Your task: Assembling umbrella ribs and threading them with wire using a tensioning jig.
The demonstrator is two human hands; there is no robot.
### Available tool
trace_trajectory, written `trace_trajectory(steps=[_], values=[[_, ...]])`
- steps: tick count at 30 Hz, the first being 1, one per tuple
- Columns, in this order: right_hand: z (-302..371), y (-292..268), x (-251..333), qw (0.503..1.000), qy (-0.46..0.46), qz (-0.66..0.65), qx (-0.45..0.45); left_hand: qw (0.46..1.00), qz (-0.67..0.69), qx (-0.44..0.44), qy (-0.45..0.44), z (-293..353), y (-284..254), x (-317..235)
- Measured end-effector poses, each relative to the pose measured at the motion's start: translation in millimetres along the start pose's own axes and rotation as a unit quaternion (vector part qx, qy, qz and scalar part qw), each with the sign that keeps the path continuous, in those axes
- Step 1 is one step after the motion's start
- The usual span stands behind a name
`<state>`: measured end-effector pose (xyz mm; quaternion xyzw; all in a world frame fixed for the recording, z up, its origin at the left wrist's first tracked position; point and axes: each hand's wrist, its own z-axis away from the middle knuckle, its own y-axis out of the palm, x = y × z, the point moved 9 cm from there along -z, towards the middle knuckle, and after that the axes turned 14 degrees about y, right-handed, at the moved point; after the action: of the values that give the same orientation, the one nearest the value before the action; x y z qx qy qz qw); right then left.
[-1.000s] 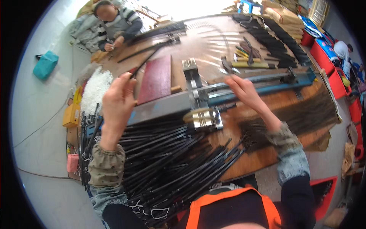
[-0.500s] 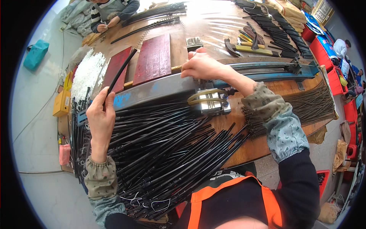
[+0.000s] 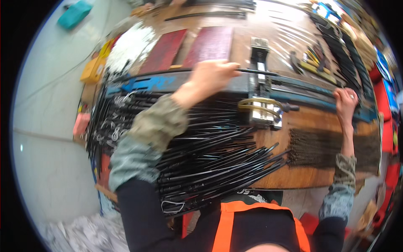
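My left hand (image 3: 208, 80) is closed round a long thin black tube (image 3: 259, 72), which lies along the top of a blue-grey metal bench machine (image 3: 163, 84). The tube's right end passes through the upright metal part at the machine's middle. Far to the right, my right hand (image 3: 346, 101) is closed at the right end of the machine's blue rail (image 3: 306, 96); whatever its fingers grip is hidden. In front of the machine's middle sits a silver metal block (image 3: 265, 114) with yellowish hoses.
Black tubes (image 3: 210, 168) lie heaped at the front left. Thin brown rods (image 3: 331, 149) are spread at the right. Behind stand two dark red boards (image 3: 210, 46), a white pile (image 3: 132, 46) and a hammer (image 3: 315, 71). Another person's hand (image 3: 147, 6) shows at the back left.
My left hand has swung right with the black tube, now laid along the machine. My right hand has moved from the machine's middle to the rail's right end. The view has shifted.
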<state>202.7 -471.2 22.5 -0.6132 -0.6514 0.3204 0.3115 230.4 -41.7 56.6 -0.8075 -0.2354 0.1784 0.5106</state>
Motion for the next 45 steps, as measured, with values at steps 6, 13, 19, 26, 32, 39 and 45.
trace_trajectory(steps=[6, 13, 19, 26, 32, 39, 45], values=[[13, 15, -32, 0.998, 0.002, -0.061, -0.013, 1.000, 0.018, 0.005, -0.021, -9, 35, 4], [11, 18, -21, 0.992, 0.001, -0.115, -0.053, 0.995, 0.080, -0.018, -0.050, -8, 44, 10], [20, 12, -39, 0.994, 0.042, -0.094, -0.040, 0.988, 0.127, -0.067, -0.054, -7, 41, 11], [38, -27, 102, 0.994, -0.035, -0.103, 0.007, 0.992, 0.056, 0.077, -0.088, -12, 59, 14], [63, -37, 123, 0.980, -0.014, -0.192, 0.041, 0.992, 0.013, 0.083, -0.098, -20, 64, 11], [64, 4, 147, 0.908, 0.025, -0.401, 0.121, 0.994, -0.005, 0.062, -0.092, -10, 72, 20], [59, 12, 143, 0.885, 0.023, -0.443, 0.139, 0.999, -0.040, 0.018, -0.025, -19, 70, 4]])
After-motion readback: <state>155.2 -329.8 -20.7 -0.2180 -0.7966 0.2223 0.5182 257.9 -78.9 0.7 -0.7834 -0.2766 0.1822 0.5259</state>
